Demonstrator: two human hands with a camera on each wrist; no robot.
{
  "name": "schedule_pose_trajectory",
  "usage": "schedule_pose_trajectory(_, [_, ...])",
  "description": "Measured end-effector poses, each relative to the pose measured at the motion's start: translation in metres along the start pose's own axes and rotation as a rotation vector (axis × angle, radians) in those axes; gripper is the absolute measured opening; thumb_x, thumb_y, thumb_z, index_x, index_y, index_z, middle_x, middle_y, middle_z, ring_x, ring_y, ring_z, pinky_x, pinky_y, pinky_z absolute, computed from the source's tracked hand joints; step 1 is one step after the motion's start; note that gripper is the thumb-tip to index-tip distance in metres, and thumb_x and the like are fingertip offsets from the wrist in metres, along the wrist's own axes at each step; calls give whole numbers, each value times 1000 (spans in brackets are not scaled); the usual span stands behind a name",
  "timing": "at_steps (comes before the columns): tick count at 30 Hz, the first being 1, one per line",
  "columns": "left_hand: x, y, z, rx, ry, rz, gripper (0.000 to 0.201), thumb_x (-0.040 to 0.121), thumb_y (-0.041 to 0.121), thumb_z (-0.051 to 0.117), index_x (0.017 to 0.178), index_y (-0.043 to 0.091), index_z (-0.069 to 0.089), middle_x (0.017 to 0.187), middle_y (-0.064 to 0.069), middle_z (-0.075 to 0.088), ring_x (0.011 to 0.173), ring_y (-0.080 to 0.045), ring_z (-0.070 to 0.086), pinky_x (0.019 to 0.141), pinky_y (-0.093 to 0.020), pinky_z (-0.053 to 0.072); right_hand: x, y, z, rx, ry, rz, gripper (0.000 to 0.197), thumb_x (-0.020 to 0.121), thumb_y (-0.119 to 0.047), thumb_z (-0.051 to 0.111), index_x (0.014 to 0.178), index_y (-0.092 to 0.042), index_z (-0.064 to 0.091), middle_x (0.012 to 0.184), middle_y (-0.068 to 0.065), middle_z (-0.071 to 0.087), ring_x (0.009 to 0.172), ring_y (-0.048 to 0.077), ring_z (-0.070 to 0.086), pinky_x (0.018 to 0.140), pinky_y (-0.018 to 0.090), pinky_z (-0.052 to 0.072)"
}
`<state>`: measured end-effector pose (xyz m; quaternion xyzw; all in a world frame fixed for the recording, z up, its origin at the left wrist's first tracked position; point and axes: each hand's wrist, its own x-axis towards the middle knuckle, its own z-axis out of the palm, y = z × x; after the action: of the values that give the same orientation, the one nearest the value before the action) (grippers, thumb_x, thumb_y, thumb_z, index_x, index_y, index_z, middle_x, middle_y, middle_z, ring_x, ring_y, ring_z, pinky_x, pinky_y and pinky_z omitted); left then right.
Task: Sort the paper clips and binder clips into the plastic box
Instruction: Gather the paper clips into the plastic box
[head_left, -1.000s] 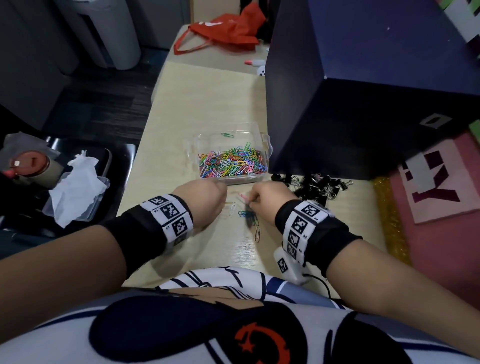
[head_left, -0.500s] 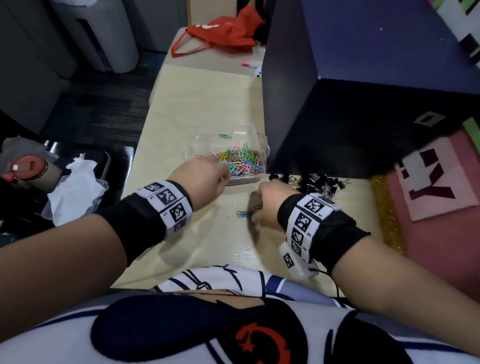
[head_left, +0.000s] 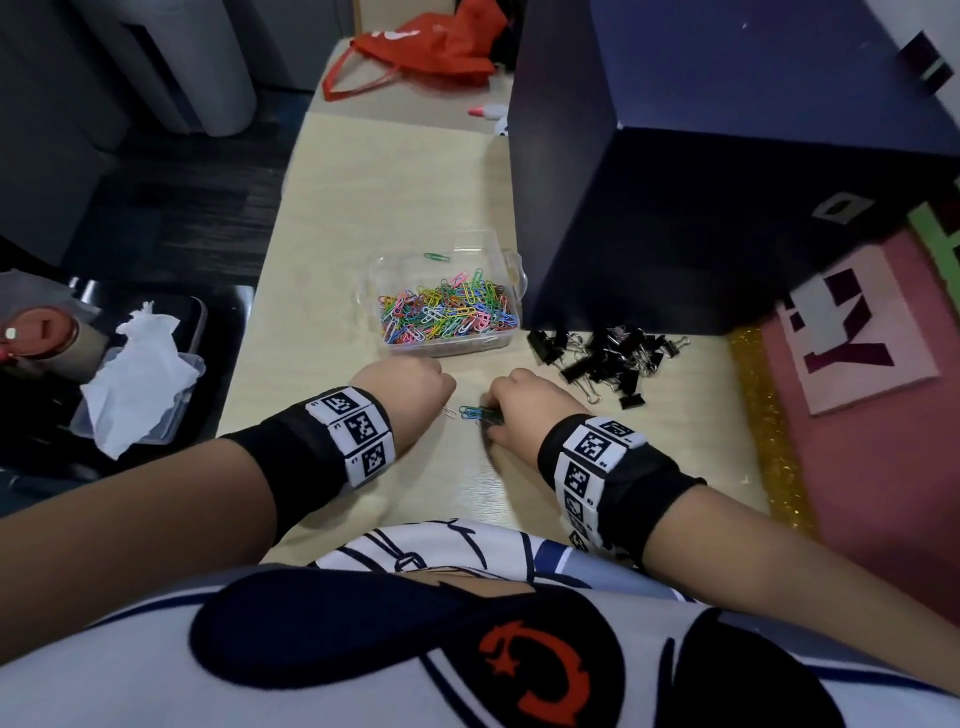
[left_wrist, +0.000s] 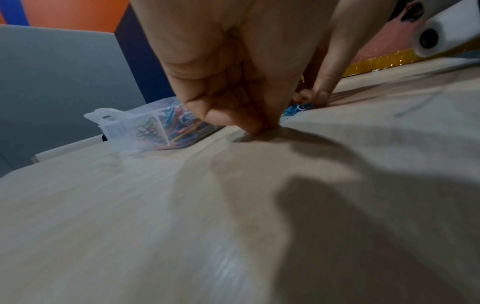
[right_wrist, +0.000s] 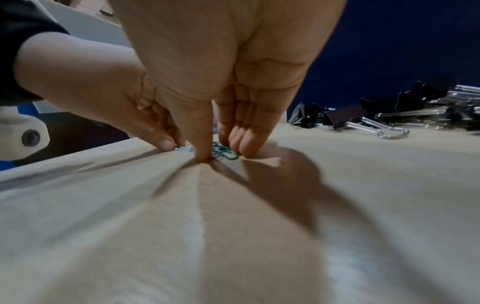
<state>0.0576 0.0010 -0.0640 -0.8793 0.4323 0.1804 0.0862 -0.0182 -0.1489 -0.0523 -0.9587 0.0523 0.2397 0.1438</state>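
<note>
A clear plastic box (head_left: 511, 262) (left_wrist: 109, 125) holds a heap of coloured paper clips (head_left: 449, 312) in its near compartment. Black binder clips (head_left: 608, 358) (right_wrist: 345, 117) lie piled to its right. A few loose blue and green paper clips (head_left: 475, 413) (right_wrist: 230, 155) lie in front of the box. My right hand (head_left: 498, 415) (right_wrist: 221, 153) pinches at them with thumb and fingers down on the table. My left hand (head_left: 434, 397) (left_wrist: 259, 126) has its fingers curled, tips on a white paper clip (head_left: 449, 412) (right_wrist: 182, 148).
A big dark blue box (head_left: 701, 182) stands right behind the binder clips. A red bag (head_left: 431, 47) lies at the table's far end. Left of the table, a black tray (head_left: 218, 312) carries a tissue-filled container (head_left: 135, 379) and a cup. A pink mat (head_left: 883, 415) lies to the right.
My left hand reached up to the plastic box half a second ago and has come back down to the loose clips. My right hand stayed over the blue and green clips.
</note>
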Motion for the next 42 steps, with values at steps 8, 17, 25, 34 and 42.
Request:
schedule_pose_trajectory(8, [-7, -4, 7, -66, -100, -72, 14, 91, 16, 46, 100, 14, 57, 102, -8, 58, 92, -30, 61, 75, -38, 50, 11, -4, 2, -43, -24, 67, 25, 92, -18, 50, 114, -10, 59, 116, 11, 55, 104, 28, 56, 90, 33, 46])
schedule_pose_trajectory(17, [-20, -3, 3, -164, 20, -92, 19, 94, 22, 42, 102, 10, 55, 105, -10, 58, 95, -32, 59, 77, -37, 47, 13, -6, -4, -80, -99, 96, 41, 84, -36, 63, 113, -8, 56, 111, 12, 55, 102, 29, 56, 79, 32, 44])
schedule_pose_trajectory(25, [-16, -28, -44, -397, 354, -189, 14, 90, 23, 52, 93, 12, 59, 100, -13, 59, 92, -34, 58, 81, -37, 46, 13, -10, -29, -62, 34, 80, 23, 88, -31, 56, 95, -11, 63, 91, 8, 60, 88, 27, 59, 70, 27, 43])
schedule_pose_trajectory(34, [-7, -25, -53, -391, 461, -214, 23, 91, 23, 52, 107, 16, 67, 103, -11, 63, 98, -32, 60, 84, -38, 47, 15, -4, -54, 115, 284, 133, 27, 88, -27, 56, 111, -15, 63, 113, 9, 62, 105, 27, 58, 90, 32, 48])
schedule_pose_trajectory(42, [10, 19, -12, -114, 111, 19, 34, 91, 19, 49, 124, 20, 54, 116, -8, 54, 105, -31, 57, 83, -40, 51, -4, 6, -3, -82, -7, 108, 32, 91, -21, 53, 120, -9, 56, 120, 14, 58, 113, 30, 55, 88, 31, 45])
